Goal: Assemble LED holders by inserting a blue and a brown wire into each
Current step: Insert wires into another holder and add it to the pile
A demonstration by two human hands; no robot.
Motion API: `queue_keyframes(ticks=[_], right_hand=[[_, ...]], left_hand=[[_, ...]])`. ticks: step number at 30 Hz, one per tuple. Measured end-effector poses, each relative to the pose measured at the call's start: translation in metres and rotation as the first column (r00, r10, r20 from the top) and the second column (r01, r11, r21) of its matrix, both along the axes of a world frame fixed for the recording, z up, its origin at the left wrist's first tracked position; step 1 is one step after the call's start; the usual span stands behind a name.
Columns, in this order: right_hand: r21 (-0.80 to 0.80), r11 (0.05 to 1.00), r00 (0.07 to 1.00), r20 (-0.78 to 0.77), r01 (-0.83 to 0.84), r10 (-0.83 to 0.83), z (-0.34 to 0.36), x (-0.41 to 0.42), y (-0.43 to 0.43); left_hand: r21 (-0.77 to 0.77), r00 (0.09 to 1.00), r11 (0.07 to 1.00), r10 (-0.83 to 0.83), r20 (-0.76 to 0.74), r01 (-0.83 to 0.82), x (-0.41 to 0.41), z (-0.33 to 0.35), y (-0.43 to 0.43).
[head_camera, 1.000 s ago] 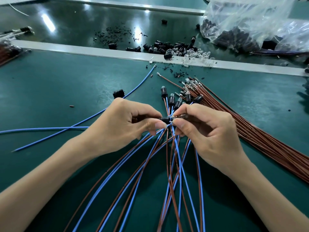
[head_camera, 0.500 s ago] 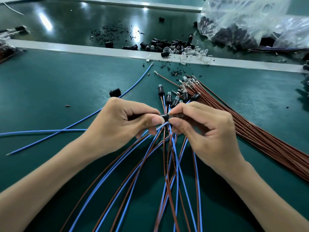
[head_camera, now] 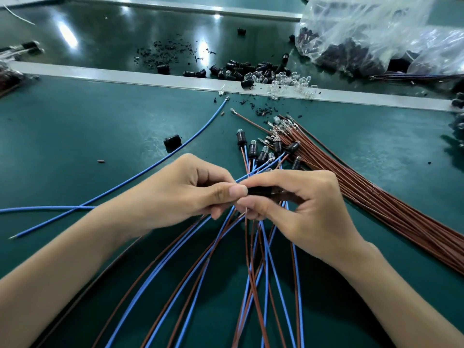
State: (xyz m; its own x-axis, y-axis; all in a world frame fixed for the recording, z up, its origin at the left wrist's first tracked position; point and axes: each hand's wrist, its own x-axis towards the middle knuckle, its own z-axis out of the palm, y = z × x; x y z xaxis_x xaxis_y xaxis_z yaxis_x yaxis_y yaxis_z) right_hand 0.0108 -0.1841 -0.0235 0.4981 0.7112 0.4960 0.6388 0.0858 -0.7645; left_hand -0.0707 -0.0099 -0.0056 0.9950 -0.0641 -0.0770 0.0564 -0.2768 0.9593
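Left hand [head_camera: 180,189]: fingers curled, with thumb and forefinger pinching the left end of the one black LED holder [head_camera: 259,191] that we see held.
Right hand [head_camera: 303,207]: thumb and forefinger clenched on the same holder's body, and the other fingers curl beneath it.
Held holder: it sits between our two hands, above the mat and just over the fan of wires. We cannot tell which wire enters it.
Loose blue wires [head_camera: 140,175]: we count two, lying on the mat left of the hands and crossing just beside the left wrist.
Brown wire bundle [head_camera: 381,197]: one thick bundle, with too many strands to count. It runs from mid-table to the right edge and has metal terminals at its far end.
Single brown wire [head_camera: 248,119]: one, lying apart from the bundle on its left.
Finished holders [head_camera: 241,138]: we count at least six, each tipped with a clear LED, just beyond the hands. Their blue and brown tails [head_camera: 200,285] fan out toward us under the wrists.
Stray holder [head_camera: 172,141]: one, alone on the mat just beside the long blue wire.
Parts heap [head_camera: 241,67]: black holders mixed with clear LEDs [head_camera: 288,80], by the pale strip. There are too many to count.
Plastic bags [head_camera: 364,26]: we make out two clear bags at the far right, with dark parts inside.
Surface: a green mat [head_camera: 75,126] crossed by a pale strip [head_camera: 125,76].
Beyond the strip: a glossy dark-green surface with black crumbs [head_camera: 160,50] and reflected ceiling lights.
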Motion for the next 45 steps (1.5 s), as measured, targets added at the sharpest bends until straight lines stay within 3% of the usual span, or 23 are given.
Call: queue_keyframes(ticks=[13,19,23,26,28,30,32,33,34,36,37,38,41,43,45], right_hand=[[-0.058,0.998,0.957,-0.286,0.030,-0.045,0.001,0.002,-0.003],[-0.007,0.999,0.896,-0.441,0.042,-0.041,0.001,0.004,-0.003],[0.037,0.989,0.807,-0.583,0.143,-0.095,0.004,0.009,0.000],[-0.031,0.971,0.767,-0.607,0.237,-0.207,0.006,0.022,0.012],[-0.150,0.937,0.800,-0.490,0.316,-0.348,0.008,0.036,0.023],[-0.277,0.879,0.853,-0.253,0.388,-0.456,0.010,0.050,0.032],[-0.366,0.830,0.884,-0.040,0.421,-0.466,0.014,0.058,0.040],[-0.406,0.811,0.894,0.040,0.422,-0.446,0.014,0.059,0.044],[-0.448,0.787,0.901,0.115,0.424,-0.419,0.014,0.059,0.047],[-0.521,0.718,0.887,0.263,0.462,-0.380,0.012,0.055,0.052],[-0.527,0.683,0.862,0.338,0.506,-0.377,0.012,0.051,0.053],[-0.495,0.668,0.826,0.415,0.556,-0.381,0.012,0.047,0.054],[-0.266,0.782,0.772,0.508,0.563,-0.383,0.013,0.030,0.055],[-0.170,0.871,0.816,0.466,0.461,-0.341,0.013,0.022,0.056],[-0.170,0.929,0.878,0.418,0.329,-0.234,0.011,0.016,0.057]], left_hand=[[0.057,0.997,0.995,0.080,-0.019,-0.079,0.000,0.006,-0.002],[0.052,0.997,0.995,0.080,-0.012,-0.079,0.006,0.004,-0.003],[0.060,0.999,0.997,0.038,0.020,-0.039,0.008,0.001,-0.011],[0.189,0.996,0.982,-0.019,0.082,0.003,0.003,0.002,-0.019],[0.292,0.992,0.953,-0.108,0.068,0.084,-0.002,0.004,-0.023],[0.325,0.981,0.928,-0.196,0.006,0.184,-0.004,0.007,-0.023],[0.349,0.994,0.933,-0.104,0.039,0.084,0.003,0.006,-0.016],[0.398,0.992,0.914,0.032,0.126,-0.080,0.009,0.003,-0.008],[0.474,0.948,0.830,0.192,0.253,-0.294,0.015,-0.001,0.002],[0.648,0.797,0.465,0.373,0.474,-0.603,0.023,-0.007,0.021],[0.723,0.777,0.319,0.406,0.480,-0.613,0.024,-0.012,0.030],[0.782,0.786,0.248,0.438,0.436,-0.572,0.024,-0.017,0.038],[0.788,0.801,0.298,0.470,0.371,-0.539,0.022,-0.027,0.052],[0.711,0.777,0.370,0.485,0.401,-0.598,0.022,-0.025,0.056],[0.594,0.740,0.458,0.529,0.415,-0.661,0.022,-0.019,0.051]])
